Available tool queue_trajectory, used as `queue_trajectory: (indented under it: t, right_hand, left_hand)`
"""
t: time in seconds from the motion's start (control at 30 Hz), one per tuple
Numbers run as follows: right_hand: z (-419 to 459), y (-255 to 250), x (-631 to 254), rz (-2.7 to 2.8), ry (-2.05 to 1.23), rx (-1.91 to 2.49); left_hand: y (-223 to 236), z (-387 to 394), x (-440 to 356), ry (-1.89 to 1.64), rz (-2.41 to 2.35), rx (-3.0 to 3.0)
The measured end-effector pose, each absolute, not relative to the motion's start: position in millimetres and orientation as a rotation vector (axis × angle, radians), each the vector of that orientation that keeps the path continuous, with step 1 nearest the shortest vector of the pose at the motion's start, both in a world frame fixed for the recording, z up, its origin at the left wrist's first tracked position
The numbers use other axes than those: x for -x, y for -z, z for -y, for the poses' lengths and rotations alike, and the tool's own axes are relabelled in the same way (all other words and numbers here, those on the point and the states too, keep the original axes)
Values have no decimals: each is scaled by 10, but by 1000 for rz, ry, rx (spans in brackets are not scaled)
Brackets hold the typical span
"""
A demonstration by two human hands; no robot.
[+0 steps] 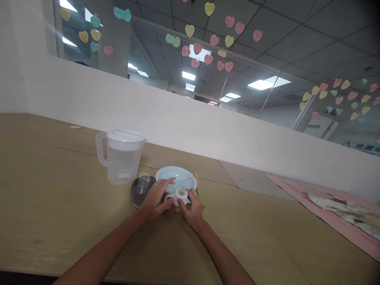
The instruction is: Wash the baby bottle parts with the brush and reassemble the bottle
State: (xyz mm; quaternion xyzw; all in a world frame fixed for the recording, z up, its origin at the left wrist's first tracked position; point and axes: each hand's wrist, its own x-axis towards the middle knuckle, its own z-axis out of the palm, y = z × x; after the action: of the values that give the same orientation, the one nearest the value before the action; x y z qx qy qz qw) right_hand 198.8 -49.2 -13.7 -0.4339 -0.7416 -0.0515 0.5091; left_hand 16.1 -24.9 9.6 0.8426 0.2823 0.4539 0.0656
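Note:
A baby bottle (pixel 181 195) with a white collar, side handles and a clear teat stands upright between my hands, close to the tabletop. My right hand (pixel 193 208) grips its right side, thumb on the front. On the other side, my left hand (pixel 156 198) has its thumb against the left handle; its index finger reaches toward the bowl, and the lower fingers are hidden. Just behind is a white oval bowl (pixel 175 173). A clear dome-shaped cap (pixel 144 181) sits on a dark round tray (pixel 136 198), left of my left hand.
A lidded clear pitcher (pixel 123 162) holding liquid stands at the back left. Right of the bowl lies a yellow and green brush-like tool (pixel 200 192), partly hidden. A pink cloth (pixel 320 209) with crumpled items covers the right side of the table (pixel 74 221). A white wall (pixel 190 126) borders the back.

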Motion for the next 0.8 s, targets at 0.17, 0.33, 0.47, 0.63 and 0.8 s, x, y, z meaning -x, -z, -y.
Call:
queue_trajectory:
  t: [0.17, 0.33, 0.47, 0.63, 0.8]
  right_hand:
    - [492, 138, -1986, 1800, 139, 1050]
    - [486, 142, -1984, 1809, 151, 1045]
    - [484, 145, -1978, 1802, 163, 1049]
    - [488, 138, -1973, 1818, 149, 1053]
    - [493, 126, -1971, 1817, 143, 1055]
  left_hand:
    - [-68, -86, 52, -1654, -1547, -2289]
    - [88, -297, 178, -1361, -1993, -2378]
    - [146, -265, 185, -1142, -2092, -2483]
    - [57, -161, 146, -1046, -2160, -2485]
    - [-33, -116, 113, -1131, -2195, -2364]
